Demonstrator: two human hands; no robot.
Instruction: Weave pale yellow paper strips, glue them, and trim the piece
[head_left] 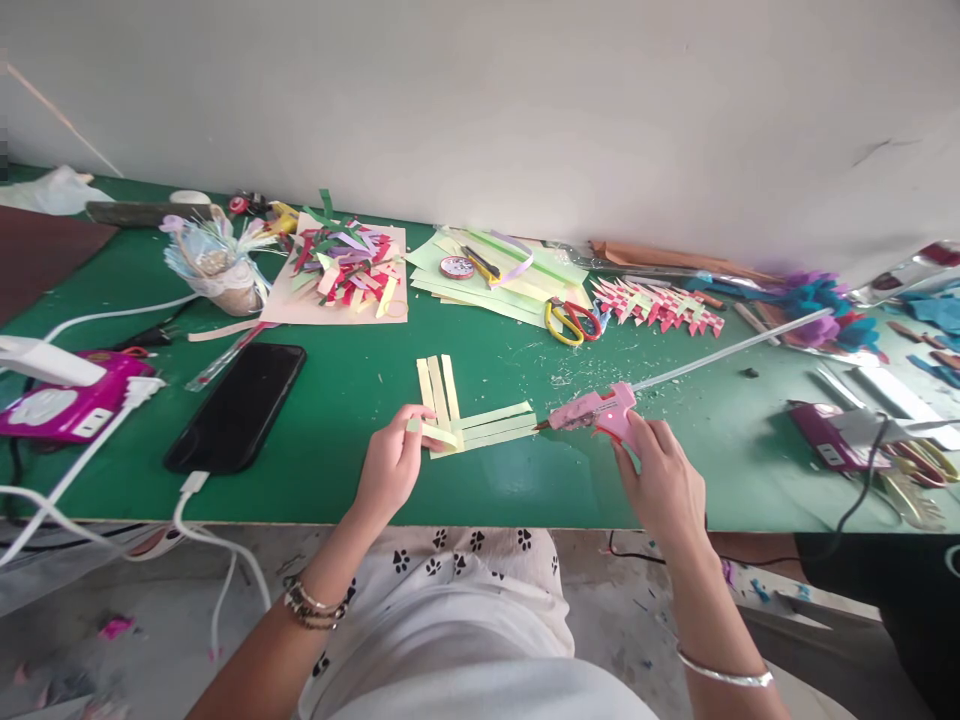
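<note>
Pale yellow-green paper strips [495, 428] lie on the green table in an L shape, some pointing away from me and some to the right. At the corner, my left hand [395, 455] pinches the bent-up end of one strip between thumb and fingers. My right hand [664, 475] is wrapped round the handle of a pink hot glue gun [592, 411], with a long clear glue stick [735, 348] out of its back. The gun's nozzle is at the right ends of the strips; whether it touches them I cannot tell.
A black phone [236, 408] on a white cable lies at the left beside a purple power strip [67, 400]. Behind are a sheet with paper scraps [349, 265], scissors [574, 322], and a red-white woven paper piece [660, 306]. Another power strip [836, 437] stands right.
</note>
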